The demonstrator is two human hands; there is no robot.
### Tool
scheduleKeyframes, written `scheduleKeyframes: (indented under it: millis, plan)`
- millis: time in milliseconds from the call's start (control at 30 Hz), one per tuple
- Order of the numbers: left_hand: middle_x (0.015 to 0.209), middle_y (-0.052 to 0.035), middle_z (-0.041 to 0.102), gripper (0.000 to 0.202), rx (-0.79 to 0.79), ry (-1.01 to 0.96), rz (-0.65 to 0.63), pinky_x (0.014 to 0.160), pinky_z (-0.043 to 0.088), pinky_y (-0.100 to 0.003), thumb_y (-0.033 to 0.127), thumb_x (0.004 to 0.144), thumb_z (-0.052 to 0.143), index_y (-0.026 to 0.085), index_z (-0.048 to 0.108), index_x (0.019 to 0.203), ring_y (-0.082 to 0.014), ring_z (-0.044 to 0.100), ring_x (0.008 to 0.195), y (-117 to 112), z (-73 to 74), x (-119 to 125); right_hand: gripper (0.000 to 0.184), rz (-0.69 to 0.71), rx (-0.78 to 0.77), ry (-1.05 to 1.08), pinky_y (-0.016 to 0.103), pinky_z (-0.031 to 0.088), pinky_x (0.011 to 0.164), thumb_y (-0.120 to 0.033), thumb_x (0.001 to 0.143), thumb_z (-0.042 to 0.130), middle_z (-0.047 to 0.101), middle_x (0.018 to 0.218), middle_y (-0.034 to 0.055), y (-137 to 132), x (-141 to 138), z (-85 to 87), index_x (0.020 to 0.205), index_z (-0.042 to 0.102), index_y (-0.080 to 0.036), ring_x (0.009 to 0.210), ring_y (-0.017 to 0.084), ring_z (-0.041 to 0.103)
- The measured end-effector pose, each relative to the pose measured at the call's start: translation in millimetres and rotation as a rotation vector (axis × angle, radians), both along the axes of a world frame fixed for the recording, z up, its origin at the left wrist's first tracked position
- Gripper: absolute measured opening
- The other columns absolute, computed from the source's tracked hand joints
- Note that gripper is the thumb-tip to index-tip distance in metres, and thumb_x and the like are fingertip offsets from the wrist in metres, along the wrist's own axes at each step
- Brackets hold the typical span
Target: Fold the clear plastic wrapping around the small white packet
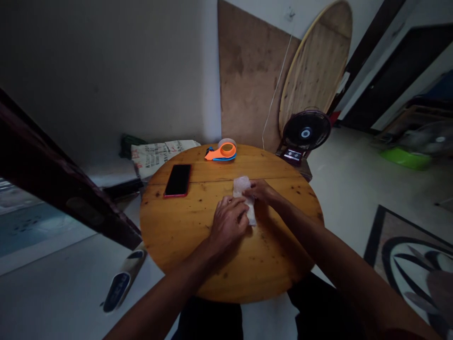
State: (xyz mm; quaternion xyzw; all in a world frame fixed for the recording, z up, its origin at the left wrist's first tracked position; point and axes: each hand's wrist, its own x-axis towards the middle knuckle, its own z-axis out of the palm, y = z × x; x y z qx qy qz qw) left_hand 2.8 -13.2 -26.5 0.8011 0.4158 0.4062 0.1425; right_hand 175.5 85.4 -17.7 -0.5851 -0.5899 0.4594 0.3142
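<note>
A small whitish, translucent wrapped packet (243,185) lies near the middle of a round wooden table (184,226). My left hand (228,223) rests knuckles-up over its near end, fingers curled down onto it. My right hand (258,191) pinches the packet's right side near the far end. Both hands are closed on it. What the packet contains is too small to make out.
A dark phone in a red case (178,180) lies on the table's left. An orange-and-blue tape dispenser (222,151) sits at the far edge. Beyond stand a black floor fan (306,132), wooden boards against the wall, a printed sack (159,153) and a patterned rug (414,255).
</note>
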Motion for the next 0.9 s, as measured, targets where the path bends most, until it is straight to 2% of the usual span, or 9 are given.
scheduleKeyframes:
  millis: [200,367,500,667,800,900]
  plan:
    - [0.100,-0.0026,0.068,0.023,-0.056,0.000,-0.001,0.085,0.040,-0.037,0.011,0.077,0.052,0.022,0.066,0.092,-0.0219,0.052,0.090,-1.9,3.5,0.3,0.014,-0.025,0.092,-0.023,0.019,0.035,0.051,-0.024,0.056,0.067,0.055,0.058,-0.0042,-3.9,-1.5,-5.2,0.065,0.060,-0.016,0.056,0.010,0.047]
    - [0.098,-0.0023,0.068,0.027,-0.116,-0.056,0.027,0.091,0.040,-0.036,0.009,0.075,0.051,0.021,0.065,0.095,-0.0203,0.056,0.092,-0.6,1.8,1.6,0.019,-0.019,0.256,0.178,0.021,0.037,0.055,-0.031,0.062,0.066,0.055,0.064,-0.0033,-26.2,-8.9,11.4,0.069,0.058,-0.016,0.059,0.010,0.046]
    - [0.102,-0.0025,0.068,0.028,-0.142,-0.081,0.038,0.089,0.043,-0.034,0.011,0.075,0.052,0.020,0.067,0.096,-0.0201,0.056,0.093,3.0,-0.7,1.3,0.023,0.039,0.219,0.319,0.023,0.040,0.060,-0.031,0.059,0.070,0.058,0.066,-0.0030,-47.2,-15.6,28.7,0.072,0.058,-0.016,0.063,0.011,0.050]
    - [0.104,-0.0039,0.064,0.027,-0.106,-0.071,0.062,0.092,0.043,-0.033,0.013,0.075,0.053,0.021,0.068,0.095,-0.0202,0.054,0.099,1.7,-1.6,1.1,0.026,0.059,0.164,0.361,0.023,0.039,0.058,-0.030,0.055,0.073,0.057,0.064,-0.0041,-59.9,-16.5,35.7,0.069,0.056,-0.016,0.060,0.011,0.050]
    - [0.100,-0.0060,0.056,0.022,-0.096,-0.081,0.178,0.088,0.044,-0.034,0.021,0.074,0.058,0.020,0.062,0.096,-0.0211,0.052,0.098,-1.7,-3.3,0.7,0.026,0.130,0.158,0.351,0.023,0.039,0.058,-0.032,0.057,0.074,0.058,0.064,-0.0037,-63.1,-13.5,37.4,0.069,0.057,-0.016,0.060,0.011,0.050]
    - [0.098,-0.0060,0.054,0.032,-0.123,-0.129,0.281,0.089,0.044,-0.037,0.026,0.070,0.064,0.019,0.054,0.100,-0.0223,0.052,0.099,-1.3,-5.6,0.1,0.027,0.142,0.174,0.306,0.022,0.038,0.056,-0.032,0.058,0.074,0.057,0.064,-0.0043,-65.9,-11.0,38.1,0.070,0.056,-0.016,0.058,0.010,0.049]
